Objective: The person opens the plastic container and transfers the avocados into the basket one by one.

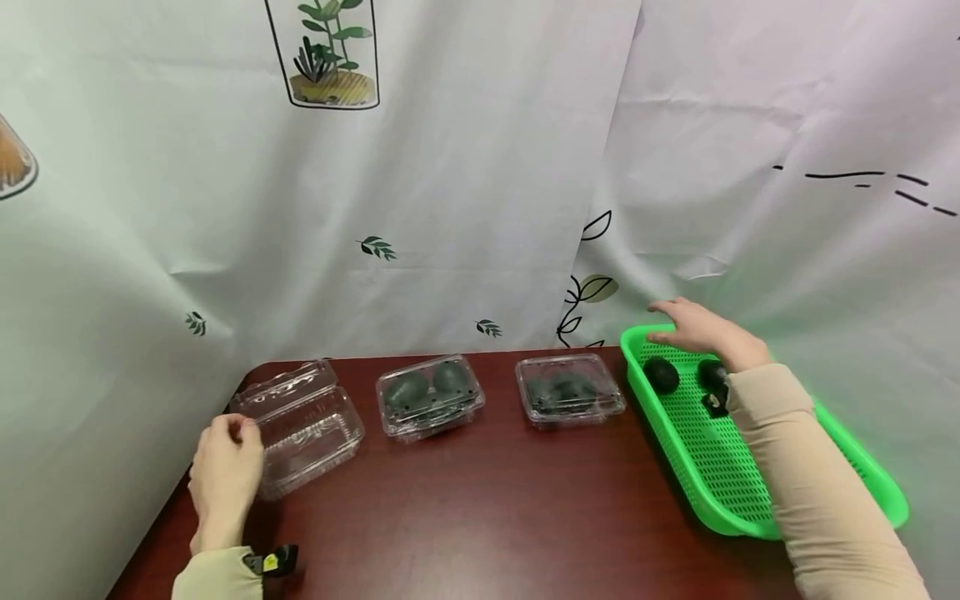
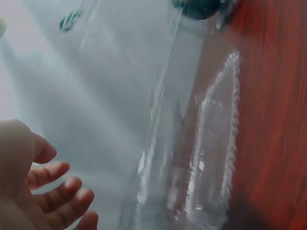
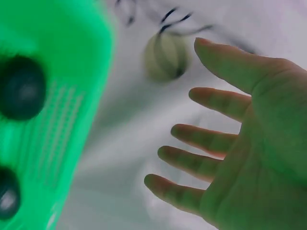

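Note:
My left hand point(image 1: 227, 467) is beside an open, clear plastic clamshell box point(image 1: 318, 433) at the table's left, its fingers loosely bent and nothing in them. In the left wrist view that box point(image 2: 211, 158) lies to the right of the relaxed fingers point(image 2: 60, 196). Over the far end of a green plastic basket point(image 1: 682, 458) hovers my right hand point(image 1: 697, 329), fingers spread and holding nothing. Two dark, round, avocado-like fruits, one at the left point(image 1: 661, 376) and one partly behind my wrist point(image 1: 711, 374), lie in the basket.
Two closed clear boxes, one in the middle point(image 1: 431, 396) and one nearer the basket point(image 1: 570, 390), hold dark green fruits. They stand along the back of the dark red table point(image 1: 480, 517). A white printed curtain point(image 1: 480, 167) hangs right behind.

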Tool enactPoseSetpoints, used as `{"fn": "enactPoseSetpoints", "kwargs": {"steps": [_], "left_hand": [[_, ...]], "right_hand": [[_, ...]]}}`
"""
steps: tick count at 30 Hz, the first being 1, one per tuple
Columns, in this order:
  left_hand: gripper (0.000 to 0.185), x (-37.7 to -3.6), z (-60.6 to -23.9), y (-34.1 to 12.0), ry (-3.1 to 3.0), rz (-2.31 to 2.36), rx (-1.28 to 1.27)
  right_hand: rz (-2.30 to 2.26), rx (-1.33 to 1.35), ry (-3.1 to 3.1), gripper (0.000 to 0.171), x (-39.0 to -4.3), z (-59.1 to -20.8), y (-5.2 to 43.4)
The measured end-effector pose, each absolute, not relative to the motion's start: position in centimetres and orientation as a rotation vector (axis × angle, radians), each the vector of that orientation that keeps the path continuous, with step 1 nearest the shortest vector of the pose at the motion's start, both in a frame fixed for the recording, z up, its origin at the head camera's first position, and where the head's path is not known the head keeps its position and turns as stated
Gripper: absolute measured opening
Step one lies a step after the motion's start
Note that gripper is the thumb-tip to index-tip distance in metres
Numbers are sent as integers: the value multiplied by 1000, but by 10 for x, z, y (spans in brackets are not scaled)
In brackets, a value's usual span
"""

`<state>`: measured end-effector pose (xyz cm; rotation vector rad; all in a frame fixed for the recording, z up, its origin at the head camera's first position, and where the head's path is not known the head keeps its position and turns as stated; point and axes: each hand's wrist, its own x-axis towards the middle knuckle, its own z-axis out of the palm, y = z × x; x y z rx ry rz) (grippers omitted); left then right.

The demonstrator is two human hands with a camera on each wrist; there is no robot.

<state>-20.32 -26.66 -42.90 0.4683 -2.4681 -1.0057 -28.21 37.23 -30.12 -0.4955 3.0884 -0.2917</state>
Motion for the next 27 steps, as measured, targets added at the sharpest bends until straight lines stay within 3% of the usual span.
{"fn": "enactPoseSetpoints", "kwargs": {"steps": [5,12,27], "left_hand": [[33,-213,-419,-228,-2462,-1010,248],[36,-243,-416,-179,-2485,-1331,53],[56,-277,-430,-136,-2552,-1666,134]], "right_hand": [[-343,-593,3112,60,-281,-296,325],[-465,-725,3129,58,-281,-310,256],[-532,-1069,3036,45,-281,-371,115]]}}
